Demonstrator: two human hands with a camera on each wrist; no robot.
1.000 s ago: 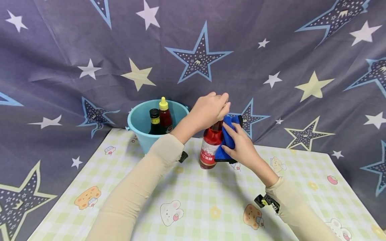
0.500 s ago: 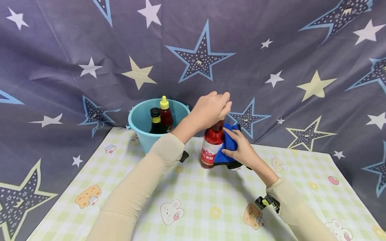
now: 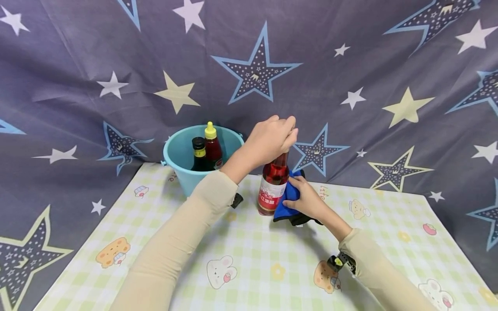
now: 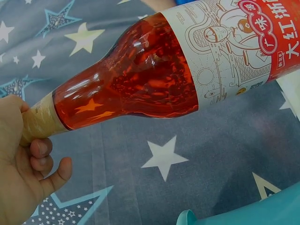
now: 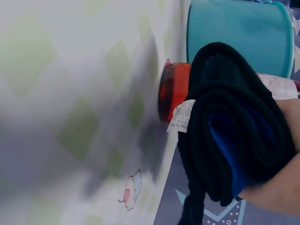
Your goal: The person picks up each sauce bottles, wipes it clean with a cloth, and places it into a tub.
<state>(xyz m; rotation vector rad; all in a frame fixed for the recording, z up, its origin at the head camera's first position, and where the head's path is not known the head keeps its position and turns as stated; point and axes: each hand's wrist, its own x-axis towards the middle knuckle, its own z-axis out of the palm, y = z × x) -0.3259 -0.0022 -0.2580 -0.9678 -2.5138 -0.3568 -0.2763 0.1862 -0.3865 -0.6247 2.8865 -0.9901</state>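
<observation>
My left hand (image 3: 272, 137) grips the neck of a glass bottle (image 3: 274, 179) of red liquid with a white and red label. The left wrist view shows the fingers curled round the tan band at the bottle's top (image 4: 44, 119). In my right hand (image 3: 309, 198) is a folded blue cloth (image 3: 288, 201) with black edging, held against the bottle's right side. A white tag (image 5: 182, 116) sticks out of the cloth in the right wrist view. The cloth hides part of the bottle there.
A light blue bucket (image 3: 183, 172) stands left of the bottle. Inside it are a dark bottle with a black cap (image 3: 199, 154) and a red-brown squeeze bottle with a yellow cap (image 3: 212, 147). A starry curtain (image 3: 311, 52) hangs behind the checked tablecloth (image 3: 253, 242).
My right hand and the cloth have slid down along the bottle's right side, toward its base. The left hand keeps its grip at the neck, and the bottle stays in about the same place.
</observation>
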